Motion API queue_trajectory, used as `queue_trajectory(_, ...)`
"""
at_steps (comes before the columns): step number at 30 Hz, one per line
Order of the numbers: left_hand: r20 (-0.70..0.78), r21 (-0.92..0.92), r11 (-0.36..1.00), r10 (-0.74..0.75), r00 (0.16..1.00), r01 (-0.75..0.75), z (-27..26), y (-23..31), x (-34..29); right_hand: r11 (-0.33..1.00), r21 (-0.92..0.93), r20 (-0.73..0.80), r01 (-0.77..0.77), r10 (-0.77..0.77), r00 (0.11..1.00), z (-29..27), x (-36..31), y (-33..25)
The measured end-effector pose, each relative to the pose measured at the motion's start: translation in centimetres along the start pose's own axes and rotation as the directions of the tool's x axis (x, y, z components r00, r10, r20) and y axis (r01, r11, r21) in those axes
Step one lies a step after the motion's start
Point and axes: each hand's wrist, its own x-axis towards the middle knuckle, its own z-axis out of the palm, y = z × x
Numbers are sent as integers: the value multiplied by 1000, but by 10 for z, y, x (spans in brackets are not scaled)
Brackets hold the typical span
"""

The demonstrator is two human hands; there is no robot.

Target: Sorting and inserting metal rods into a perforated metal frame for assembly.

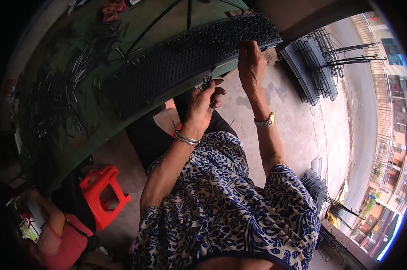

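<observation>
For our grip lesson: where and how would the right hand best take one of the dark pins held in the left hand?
Probably by its free end, pinched between thumb and fingertip, coming from the right. The thin, straight pins jut out of the left hand toward the perforated panel, while that hand closes around the rest, and the right hand is to their right.

Pale concrete floor (298, 130), thin cracks, darker blotches (277, 92) near middle. Green-topped table (95, 135) across upper left, edge bowed by lens. Red plastic stool (93, 195) beside it, lower left. Right side open to outdoors — grey road (367, 96), pale railing (384, 108), buildings (396, 180) beyond. Daylight bright there — left side dim, shadowed.
</observation>
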Motion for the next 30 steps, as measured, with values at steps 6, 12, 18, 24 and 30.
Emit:
queue_trajectory(6,63,16,1000,-9,998,8,0,2,-3,960,-274,118,62,-31,993,9,-11,-1)
queue_trajectory(12,31,22,999,38,999,-38,3,6,-7,990,-78,342,-120,140,929,-14,-10,-20)
queue_trajectory(18,8,75,991,109,994,-109,2,6,-9,794,345,738,-500,100,667,-31,-11,-46)
queue_trajectory(24,-12,98,986,135,991,-133,3,14,-8,764,408,663,-499,128,738,-25,1,-42)
queue_trajectory(30,-13,47,990,130,991,-130,-18,14,4,961,165,299,-223,167,940,11,12,-45)
